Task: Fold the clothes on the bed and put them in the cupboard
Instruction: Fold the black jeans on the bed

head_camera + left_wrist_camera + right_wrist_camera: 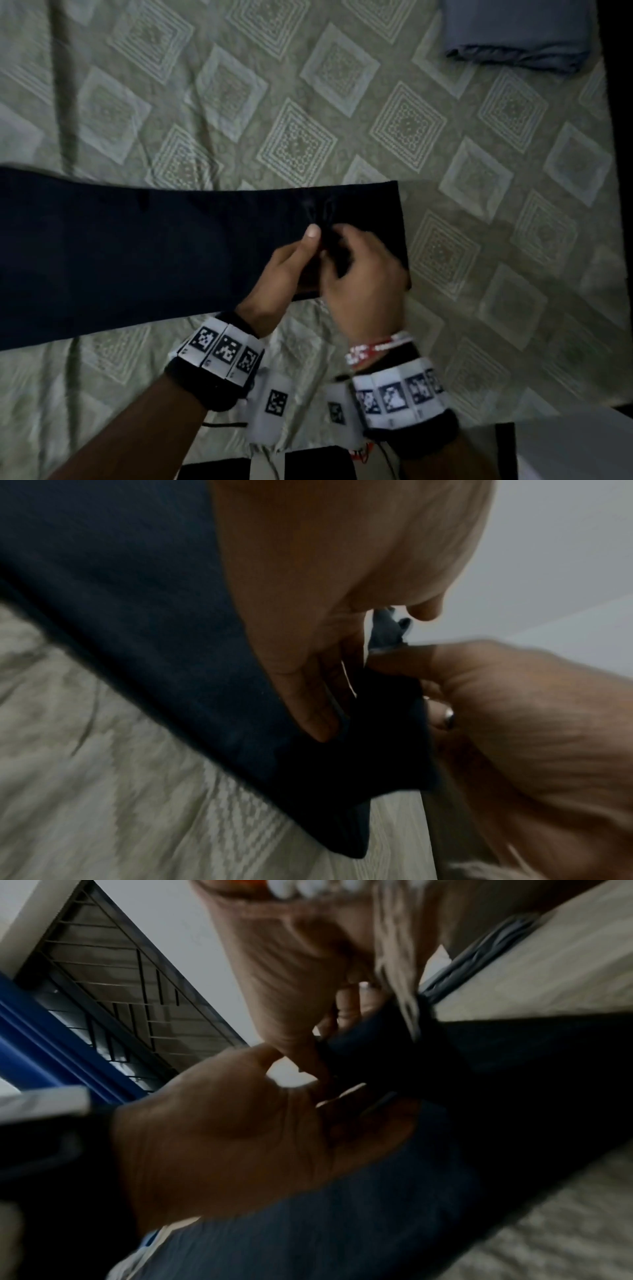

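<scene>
1. Dark navy garment (137,253) lay flat across the near part of the bed (308,102), long, running off the left edge of the head view; its squared end sat at centre-right.
2. Left hand (284,270) and right hand (359,281) were both at that end, fingers curled into the cloth. The left wrist view showed the left fingers (308,696) pinching a lifted fold against the right hand (514,737).
3. What exactly they worked on (drawstring? waistband?) was too dark and blurred to tell.
4. Handling, my guess: light, soft, limp cloth with no stiffness, so it would sag and crease if lifted by one point. Best taken at the two end corners or along the hem.
5. A folded grey-blue piece (517,37) sat at the far right of the bed, well apart.
</scene>
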